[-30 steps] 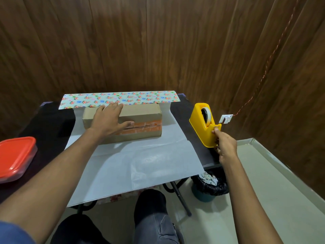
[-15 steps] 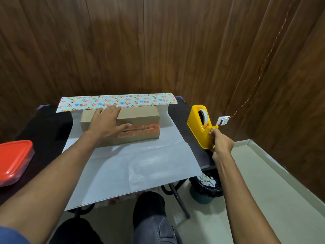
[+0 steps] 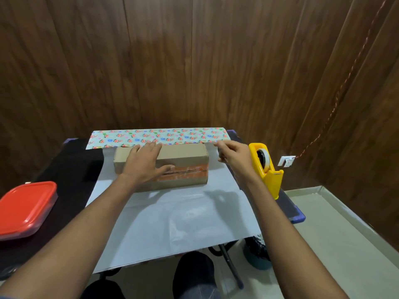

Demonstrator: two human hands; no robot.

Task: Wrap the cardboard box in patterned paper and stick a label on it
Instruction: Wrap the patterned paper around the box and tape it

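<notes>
Left hand (image 3: 144,162) lies spread on the cardboard box (image 3: 183,167) — right hand (image 3: 234,156), just beside it, pinches something unclear.

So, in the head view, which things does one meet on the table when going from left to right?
Red-lidded container → left hand resting flat on the cardboard box → right hand, fingers curled, just right of the box → yellow tape dispenser. The patterned paper lies under the box and spans the middle.

The box (image 3: 164,167) is matt brown cardboard. The wrapping paper (image 3: 172,214) shows smooth white. Glossy plastic forms the yellow tape dispenser (image 3: 266,169) and red lid (image 3: 23,206).
</notes>
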